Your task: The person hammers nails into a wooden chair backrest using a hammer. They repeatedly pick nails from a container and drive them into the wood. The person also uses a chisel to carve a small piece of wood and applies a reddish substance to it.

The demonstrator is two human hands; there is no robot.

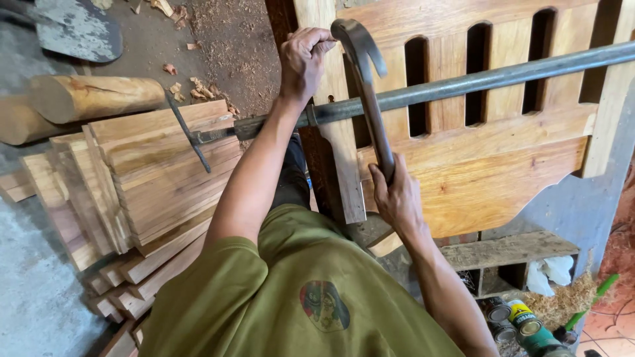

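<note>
Claw hammer [368, 86]: steel, dark handle, curved claw head uppermost near 12 o'clock; held upright against the slatted wooden panel, just left of centre.
Right hand [397, 198]: fingers wrapped closed round the lower end of the hammer handle, at about 5 o'clock from the head.
Left hand [303, 61]: at 11 o'clock, curled over the top of a pale upright board, fingertips touching the hammer head.
Upright board [338, 142]: pale timber strip standing along the panel's left edge, under the left hand.
Slatted wooden panel [489, 158]: golden-brown, four dark slots, curved lower edge; fills 1 to 3 o'clock.
Metal bar [476, 78]: long grey clamp bar lying across the panel's face from 9 to 2 o'clock, its left end reaching over the stacked planks.
Stacked planks [152, 178]: sawn boards at 9 o'clock, on the floor.
Log [92, 96]: round, at 10 o'clock.
Cans [516, 317]: small tins at 5 o'clock, beside sawdust.
Progress: panel appears assembled and clamped; hammer poised at the board joint, so the fitting work looks under way, not finished.
</note>
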